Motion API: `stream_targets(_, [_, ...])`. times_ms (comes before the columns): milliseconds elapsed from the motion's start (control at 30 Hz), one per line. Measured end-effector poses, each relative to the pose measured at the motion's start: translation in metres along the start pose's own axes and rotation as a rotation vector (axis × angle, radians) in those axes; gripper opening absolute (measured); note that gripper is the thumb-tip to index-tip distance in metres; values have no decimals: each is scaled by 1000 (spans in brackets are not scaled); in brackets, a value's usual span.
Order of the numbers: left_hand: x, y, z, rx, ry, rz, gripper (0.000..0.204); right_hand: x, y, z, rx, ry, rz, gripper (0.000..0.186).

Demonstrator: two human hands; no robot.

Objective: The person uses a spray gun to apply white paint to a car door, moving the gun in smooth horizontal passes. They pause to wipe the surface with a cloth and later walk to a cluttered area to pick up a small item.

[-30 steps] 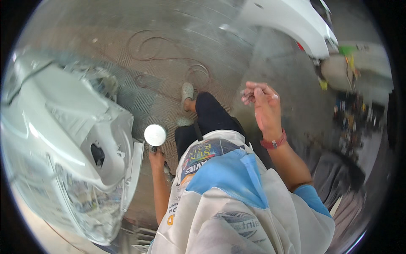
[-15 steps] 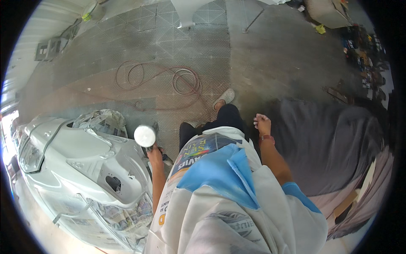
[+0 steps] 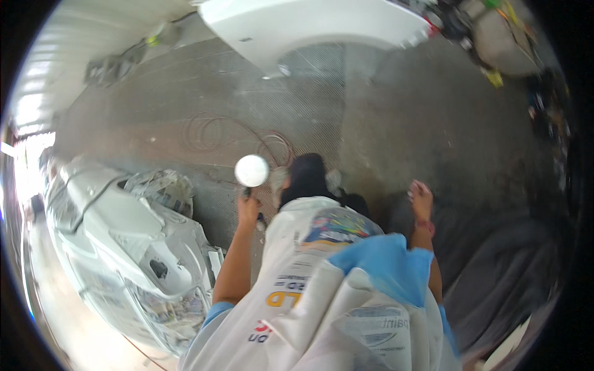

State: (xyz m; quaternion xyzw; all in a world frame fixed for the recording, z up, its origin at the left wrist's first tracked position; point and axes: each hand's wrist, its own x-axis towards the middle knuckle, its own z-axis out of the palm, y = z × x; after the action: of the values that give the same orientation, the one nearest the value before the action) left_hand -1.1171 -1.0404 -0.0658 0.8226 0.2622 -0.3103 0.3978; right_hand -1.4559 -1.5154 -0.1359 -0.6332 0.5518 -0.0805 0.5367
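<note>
My left hand [image 3: 249, 210] is closed around the grip of a spray gun [image 3: 252, 171], whose round white cup top faces up. The gun is held upright in front of my left leg, apart from everything else; its nozzle is hidden. My right hand [image 3: 422, 196] hangs free at my right side, fingers loosely bent and a little apart, with nothing visible in it. A dark cloth cover [image 3: 495, 247] lies below and beside it. To my left stands a white-coated vehicle body part [image 3: 117, 216], partly masked with newspaper and clear plastic.
A white fender-like car panel [image 3: 309, 25] is raised ahead at the top. A reddish hose [image 3: 272, 137] lies coiled on the grid-patterned floor [image 3: 297, 93]. A ribbed light wall [image 3: 68, 55] runs along the far left. Cluttered items [image 3: 547, 117] stand at the far right.
I have stepped forward, so the white panel ahead shows much more. The spray gun sits farther right and higher in view. My right hand has swung outward to the right.
</note>
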Motion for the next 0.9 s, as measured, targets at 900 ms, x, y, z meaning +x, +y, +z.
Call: stream_targets(900, [-163, 262, 442, 33, -87, 207, 58, 515, -46, -416, -516, -276, 42, 33])
